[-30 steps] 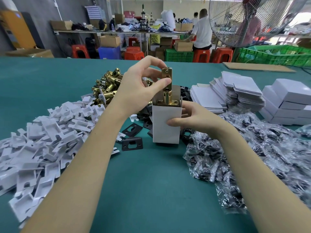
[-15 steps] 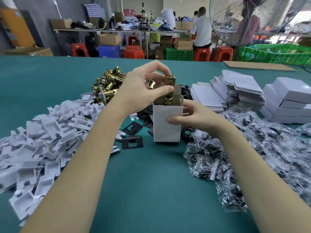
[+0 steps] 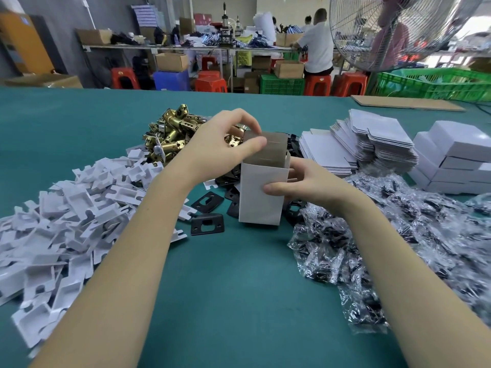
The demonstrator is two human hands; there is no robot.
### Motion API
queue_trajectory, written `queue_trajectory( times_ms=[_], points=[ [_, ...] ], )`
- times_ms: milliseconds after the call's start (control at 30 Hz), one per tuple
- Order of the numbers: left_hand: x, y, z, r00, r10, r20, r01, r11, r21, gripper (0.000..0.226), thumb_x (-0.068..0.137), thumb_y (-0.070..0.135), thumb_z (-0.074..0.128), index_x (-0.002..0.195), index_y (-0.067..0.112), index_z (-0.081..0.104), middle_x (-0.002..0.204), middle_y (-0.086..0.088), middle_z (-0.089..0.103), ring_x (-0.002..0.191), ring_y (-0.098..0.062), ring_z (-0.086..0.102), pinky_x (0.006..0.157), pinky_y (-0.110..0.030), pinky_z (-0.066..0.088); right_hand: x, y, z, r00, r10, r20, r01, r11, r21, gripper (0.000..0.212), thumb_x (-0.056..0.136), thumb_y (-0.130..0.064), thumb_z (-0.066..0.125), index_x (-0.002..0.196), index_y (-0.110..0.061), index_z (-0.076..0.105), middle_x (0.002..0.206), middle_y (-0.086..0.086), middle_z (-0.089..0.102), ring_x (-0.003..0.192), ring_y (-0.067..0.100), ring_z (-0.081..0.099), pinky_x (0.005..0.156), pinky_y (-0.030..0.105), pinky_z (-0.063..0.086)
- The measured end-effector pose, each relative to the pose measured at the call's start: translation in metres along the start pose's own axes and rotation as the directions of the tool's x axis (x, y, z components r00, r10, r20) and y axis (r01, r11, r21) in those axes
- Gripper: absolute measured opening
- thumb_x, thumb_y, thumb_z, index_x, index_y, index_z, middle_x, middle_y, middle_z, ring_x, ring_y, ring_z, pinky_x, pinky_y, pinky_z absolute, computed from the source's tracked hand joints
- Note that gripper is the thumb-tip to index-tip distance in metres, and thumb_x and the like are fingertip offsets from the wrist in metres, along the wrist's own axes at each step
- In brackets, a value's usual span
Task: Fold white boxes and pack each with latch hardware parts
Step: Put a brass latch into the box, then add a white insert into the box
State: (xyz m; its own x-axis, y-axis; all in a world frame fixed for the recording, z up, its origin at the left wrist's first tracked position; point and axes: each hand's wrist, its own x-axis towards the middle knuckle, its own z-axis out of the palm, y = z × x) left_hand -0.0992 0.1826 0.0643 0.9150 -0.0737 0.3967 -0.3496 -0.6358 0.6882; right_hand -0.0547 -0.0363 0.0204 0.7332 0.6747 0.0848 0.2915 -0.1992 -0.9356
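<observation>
My right hand (image 3: 305, 181) grips the upright white box (image 3: 261, 193) on the table (image 3: 239, 288), fingers curled round its side. My left hand (image 3: 223, 147) pinches its brown top flap (image 3: 273, 147), apparently folding it.

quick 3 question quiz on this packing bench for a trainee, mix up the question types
1. True or false: the white box stands upright on the green table with its top flaps open.
2. Multiple choice: what lies nearest the person's right forearm? A) clear bags of small black parts B) brass latch bolts C) white plastic inserts
3. Fill in: the right hand steadies the box at its ____, while the left hand works at the top opening.

Key: 1 true; 2 A; 3 side.
</observation>
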Motion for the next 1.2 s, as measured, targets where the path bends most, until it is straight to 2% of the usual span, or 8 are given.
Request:
queue_trajectory(
  times_ms=[167,433,600,733,833,900,1033,1200],
  points=[
    [-0.001,-0.013,-0.005,0.995,-0.094,-0.045,0.095,0.995,0.026,0.016,0.100,0.050,0.059,0.105,0.035,0.062,0.110,0.021,0.064,0.097,0.004,0.061,0.075,-0.017,0.044,-0.001,0.003,0.001,0.999,0.020,-0.031,-0.018,0.999,0.044,0.034,0.092,-0.017,0.077,0.120,-0.034,0.066,0.114,-0.012,0.076,0.107,0.008,0.071,0.095,0.039,0.059],
    [-0.017,-0.035,0.019,0.937,-0.330,0.116,0.340,0.937,-0.080,0.047,0.108,0.055,0.031,0.102,0.024,0.065,0.096,0.009,0.075,0.089,-0.017,0.073,0.078,-0.038,0.056,-0.001,0.001,-0.002,0.995,0.004,-0.104,0.002,0.998,0.062,0.032,0.088,-0.014,0.080,0.115,-0.028,0.069,0.112,-0.003,0.077,0.106,0.020,0.073,0.091,0.049,0.060],
    [-0.033,-0.034,0.037,0.870,-0.426,0.246,0.489,0.808,-0.330,0.059,0.109,0.057,0.026,0.102,0.016,0.068,0.084,0.004,0.077,0.078,-0.013,0.074,0.073,-0.031,0.063,-0.004,-0.004,-0.008,0.993,-0.033,-0.112,0.042,0.996,0.080,0.033,0.087,-0.012,0.079,0.117,-0.020,0.069,0.111,-0.002,0.078,0.101,0.016,0.075,0.078,0.034,0.064],
    [-0.039,-0.028,0.044,0.824,-0.427,0.372,0.562,0.693,-0.452,0.068,0.100,0.072,0.030,0.124,0.022,0.068,0.105,-0.002,0.079,0.096,-0.020,0.077,0.080,-0.033,0.063,-0.005,-0.010,-0.010,0.985,-0.072,-0.157,0.093,0.988,0.127,0.038,0.084,-0.012,0.082,0.119,-0.016,0.067,0.109,-0.004,0.078,0.098,0.011,0.075,0.070,0.022,0.058],
    [-0.048,-0.029,0.055,0.862,-0.342,0.375,0.505,0.651,-0.567,0.071,0.088,0.080,0.043,0.137,0.031,0.059,0.117,-0.003,0.077,0.107,-0.026,0.074,0.094,-0.040,0.059,-0.004,-0.012,-0.010,0.987,-0.087,-0.137,0.104,0.987,0.120,0.038,0.083,-0.014,0.082,0.118,-0.019,0.068,0.109,-0.004,0.078,0.099,0.012,0.075,0.070,0.022,0.058],
    [-0.056,-0.033,0.063,0.894,-0.284,0.346,0.444,0.659,-0.607,0.062,0.086,0.077,0.058,0.132,0.034,0.058,0.119,-0.002,0.076,0.109,-0.026,0.073,0.096,-0.041,0.059,-0.004,-0.012,-0.010,0.989,-0.082,-0.123,0.095,0.990,0.100,0.032,0.087,-0.011,0.080,0.115,-0.022,0.069,0.107,-0.006,0.078,0.097,0.009,0.075,0.070,0.020,0.058],
    [-0.062,-0.041,0.067,0.956,-0.192,0.222,0.275,0.853,-0.444,0.060,0.072,0.064,0.076,0.124,0.041,0.058,0.118,0.013,0.074,0.109,-0.007,0.071,0.093,-0.029,0.058,-0.006,-0.011,-0.012,0.992,-0.073,-0.103,0.081,0.994,0.078,0.029,0.088,-0.011,0.078,0.113,-0.025,0.071,0.107,-0.006,0.079,0.097,0.009,0.075,0.070,0.020,0.058],
    [-0.063,-0.044,0.068,0.989,-0.125,0.082,0.145,0.937,-0.318,0.067,0.069,0.062,0.082,0.125,0.041,0.050,0.119,0.012,0.069,0.108,-0.002,0.068,0.092,-0.019,0.053,-0.004,-0.006,-0.011,0.996,-0.041,-0.074,0.042,0.999,0.010,0.033,0.083,-0.017,0.082,0.112,-0.028,0.071,0.109,-0.002,0.078,0.103,0.017,0.074,0.082,0.036,0.063]
  ],
)
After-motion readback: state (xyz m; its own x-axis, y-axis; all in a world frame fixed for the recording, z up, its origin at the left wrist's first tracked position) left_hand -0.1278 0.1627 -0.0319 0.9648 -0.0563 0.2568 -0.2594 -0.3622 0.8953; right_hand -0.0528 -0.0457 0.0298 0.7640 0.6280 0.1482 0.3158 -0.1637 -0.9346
